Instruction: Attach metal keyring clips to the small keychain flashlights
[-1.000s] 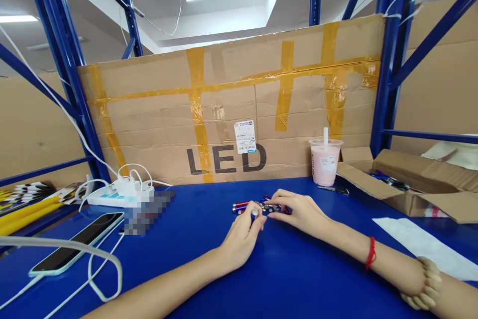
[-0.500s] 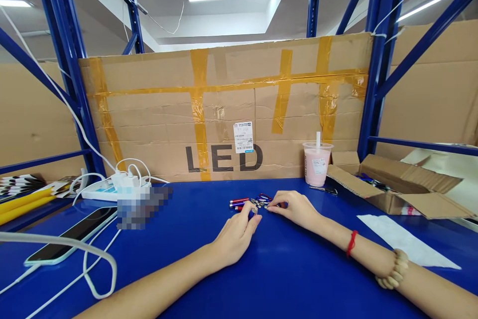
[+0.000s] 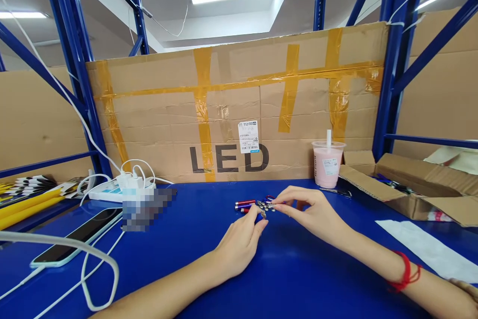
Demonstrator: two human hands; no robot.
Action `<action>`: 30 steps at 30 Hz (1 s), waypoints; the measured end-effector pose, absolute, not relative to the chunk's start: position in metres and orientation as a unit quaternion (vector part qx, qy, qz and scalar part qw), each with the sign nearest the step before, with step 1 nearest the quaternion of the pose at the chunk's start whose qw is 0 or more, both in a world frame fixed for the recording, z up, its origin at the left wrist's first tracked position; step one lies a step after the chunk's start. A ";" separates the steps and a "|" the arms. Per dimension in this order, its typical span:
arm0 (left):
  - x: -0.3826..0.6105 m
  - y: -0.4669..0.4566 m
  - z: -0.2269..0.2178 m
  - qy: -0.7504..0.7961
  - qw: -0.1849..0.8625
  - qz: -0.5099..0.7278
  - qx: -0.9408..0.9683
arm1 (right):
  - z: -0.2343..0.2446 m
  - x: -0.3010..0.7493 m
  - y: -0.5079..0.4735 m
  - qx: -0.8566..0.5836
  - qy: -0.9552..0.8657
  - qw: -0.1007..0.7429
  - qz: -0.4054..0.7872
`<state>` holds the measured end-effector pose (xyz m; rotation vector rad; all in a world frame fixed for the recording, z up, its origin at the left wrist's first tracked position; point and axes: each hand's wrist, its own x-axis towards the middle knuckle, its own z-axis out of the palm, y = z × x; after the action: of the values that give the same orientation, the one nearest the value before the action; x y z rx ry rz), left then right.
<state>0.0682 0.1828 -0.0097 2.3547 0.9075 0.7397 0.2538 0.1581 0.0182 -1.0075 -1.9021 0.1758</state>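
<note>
A small pile of keychain flashlights, one red [image 3: 244,204], lies with several silver button cells [image 3: 264,205] on the blue table [image 3: 194,259]. My left hand [image 3: 241,242] rests on the table just in front of the pile, its fingertips pinched on something small that I cannot make out. My right hand [image 3: 311,212] is lifted slightly above the table at the right of the pile, thumb and forefinger pinched on a small silver piece.
A taped cardboard wall marked LED [image 3: 239,115] closes the back. A pink drink cup [image 3: 328,163] and an open cardboard box [image 3: 411,189] stand at the right, white paper [image 3: 425,249] in front. A phone [image 3: 74,237], cables and a power strip [image 3: 115,190] lie at the left.
My right hand has risen off the table with a small piece pinched in its fingertips. My left hand stays at the pile.
</note>
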 end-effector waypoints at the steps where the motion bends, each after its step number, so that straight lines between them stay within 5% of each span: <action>1: 0.068 0.182 -0.010 0.326 0.252 0.271 0.870 | 0.019 0.254 0.158 -0.407 -0.782 0.467 0.072; 30: 0.071 0.187 -0.008 0.274 0.273 0.316 0.866 | 0.012 0.265 0.168 -0.425 -0.752 0.411 0.292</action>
<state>0.0714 0.1871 -0.0079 2.3305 0.7375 0.8502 0.2650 0.1684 0.0123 -1.0685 -1.8926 0.7345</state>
